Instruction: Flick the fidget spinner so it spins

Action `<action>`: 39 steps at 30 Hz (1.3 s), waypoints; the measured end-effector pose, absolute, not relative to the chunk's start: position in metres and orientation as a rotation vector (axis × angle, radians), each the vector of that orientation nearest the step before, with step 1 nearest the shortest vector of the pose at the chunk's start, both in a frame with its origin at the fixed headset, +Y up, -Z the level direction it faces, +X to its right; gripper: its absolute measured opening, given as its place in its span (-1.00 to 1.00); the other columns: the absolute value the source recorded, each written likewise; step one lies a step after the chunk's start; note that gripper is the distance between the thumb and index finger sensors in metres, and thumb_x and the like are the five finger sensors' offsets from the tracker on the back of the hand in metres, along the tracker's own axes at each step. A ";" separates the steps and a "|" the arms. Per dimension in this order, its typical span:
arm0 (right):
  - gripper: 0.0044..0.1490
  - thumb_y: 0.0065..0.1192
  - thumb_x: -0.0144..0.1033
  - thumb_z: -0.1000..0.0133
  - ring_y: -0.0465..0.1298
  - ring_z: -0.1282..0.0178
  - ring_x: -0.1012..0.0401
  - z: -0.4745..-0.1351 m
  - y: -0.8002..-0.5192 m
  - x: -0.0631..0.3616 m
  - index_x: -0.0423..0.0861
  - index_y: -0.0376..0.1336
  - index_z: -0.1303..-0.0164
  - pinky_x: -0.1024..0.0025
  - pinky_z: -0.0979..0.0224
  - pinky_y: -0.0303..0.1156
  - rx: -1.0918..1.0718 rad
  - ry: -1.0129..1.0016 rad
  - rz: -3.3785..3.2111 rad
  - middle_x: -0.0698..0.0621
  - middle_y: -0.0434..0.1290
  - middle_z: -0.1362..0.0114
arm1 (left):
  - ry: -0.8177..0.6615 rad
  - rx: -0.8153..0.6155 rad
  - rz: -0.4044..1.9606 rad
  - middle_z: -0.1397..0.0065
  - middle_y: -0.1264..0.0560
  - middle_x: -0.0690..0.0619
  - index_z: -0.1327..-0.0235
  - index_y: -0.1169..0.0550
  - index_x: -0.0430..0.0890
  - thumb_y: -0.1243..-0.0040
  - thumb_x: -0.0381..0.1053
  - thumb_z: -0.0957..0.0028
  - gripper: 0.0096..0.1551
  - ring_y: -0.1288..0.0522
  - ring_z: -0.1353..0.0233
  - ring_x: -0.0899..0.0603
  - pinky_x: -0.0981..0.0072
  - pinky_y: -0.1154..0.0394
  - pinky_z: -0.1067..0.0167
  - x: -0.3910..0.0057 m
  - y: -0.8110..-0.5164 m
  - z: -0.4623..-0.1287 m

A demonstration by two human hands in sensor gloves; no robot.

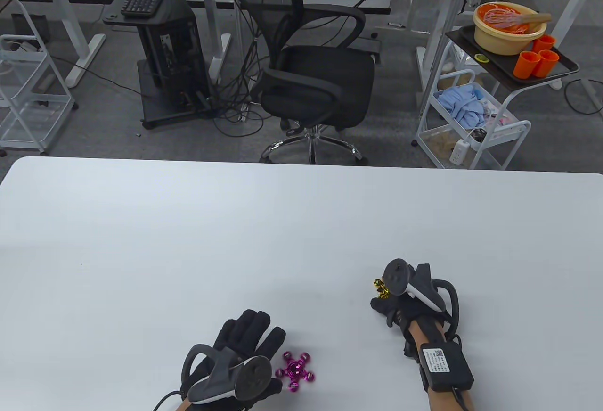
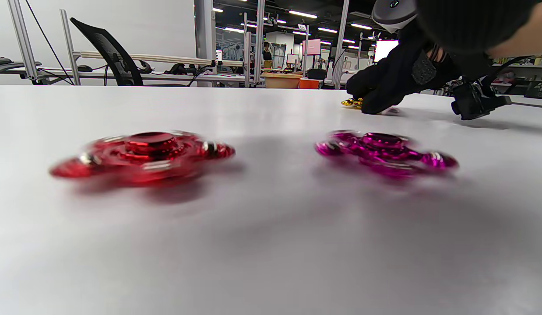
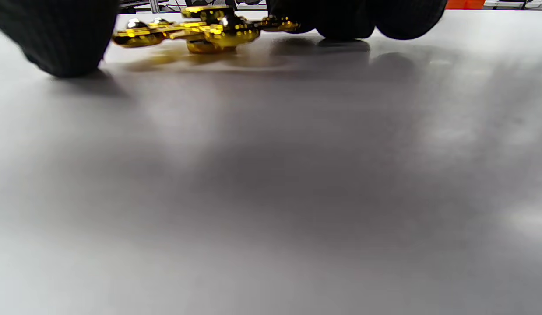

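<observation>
A gold fidget spinner (image 1: pixel 381 288) lies on the white table (image 1: pixel 188 241) under the fingertips of my right hand (image 1: pixel 382 301). In the right wrist view the gold spinner (image 3: pixel 205 29) sits between the thumb (image 3: pixel 56 43) and the other fingers (image 3: pixel 354 19), whose tips rest on the table. A magenta spinner (image 1: pixel 296 371) lies flat just right of my left hand (image 1: pixel 252 333), whose fingers lie spread and hold nothing. The left wrist view shows a red spinner (image 2: pixel 144 155) beside the magenta spinner (image 2: pixel 385 151), both blurred. The red one is hidden in the table view.
The table's far edge (image 1: pixel 301 166) is well beyond both hands. Behind it stand a black office chair (image 1: pixel 315 81) and a cart with an orange bowl (image 1: pixel 511 27) and cups.
</observation>
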State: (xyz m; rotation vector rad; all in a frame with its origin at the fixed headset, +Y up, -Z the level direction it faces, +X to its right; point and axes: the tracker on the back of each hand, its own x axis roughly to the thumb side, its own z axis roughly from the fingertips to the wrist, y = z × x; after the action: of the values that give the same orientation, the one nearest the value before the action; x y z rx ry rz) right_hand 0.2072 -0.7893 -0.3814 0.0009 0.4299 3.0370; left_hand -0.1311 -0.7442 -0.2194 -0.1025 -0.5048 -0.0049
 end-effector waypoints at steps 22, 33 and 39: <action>0.08 0.20 0.22 0.05 0.29 -0.39 -0.28 -0.383 -0.788 0.193 -0.22 -0.05 -0.45 -0.25 -0.45 0.26 0.184 0.281 3.223 -0.31 0.16 -0.52 | -0.514 -0.107 -0.047 -0.64 0.23 -0.12 -0.42 0.03 0.11 -0.04 0.46 0.20 0.01 0.17 -0.64 -0.31 -0.32 0.08 -0.51 -0.128 -0.744 -0.218; 0.12 0.31 0.23 0.10 0.39 -0.33 -0.27 -0.353 -0.765 0.191 -0.25 0.01 -0.43 -0.21 -0.38 0.38 0.352 0.057 3.138 -0.32 0.25 -0.48 | -0.517 -0.112 -0.057 -0.64 0.22 -0.12 -0.42 0.03 0.11 -0.04 0.46 0.20 0.01 0.17 -0.64 -0.31 -0.32 0.08 -0.51 -0.127 -0.746 -0.218; 0.12 0.35 0.22 0.11 0.40 -0.32 -0.28 -0.320 -0.760 0.175 -0.24 0.02 -0.42 -0.21 -0.37 0.39 0.527 0.051 2.993 -0.32 0.26 -0.48 | -0.516 -0.112 -0.064 -0.64 0.22 -0.12 -0.42 0.02 0.11 -0.04 0.46 0.21 0.01 0.17 -0.64 -0.31 -0.32 0.08 -0.51 -0.127 -0.746 -0.218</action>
State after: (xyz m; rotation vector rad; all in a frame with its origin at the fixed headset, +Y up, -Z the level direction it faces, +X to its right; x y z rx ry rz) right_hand 0.1753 -0.7605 -0.3201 0.5268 0.0508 2.9927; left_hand -0.1266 -0.7460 -0.2180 -0.1121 -0.5159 -0.0636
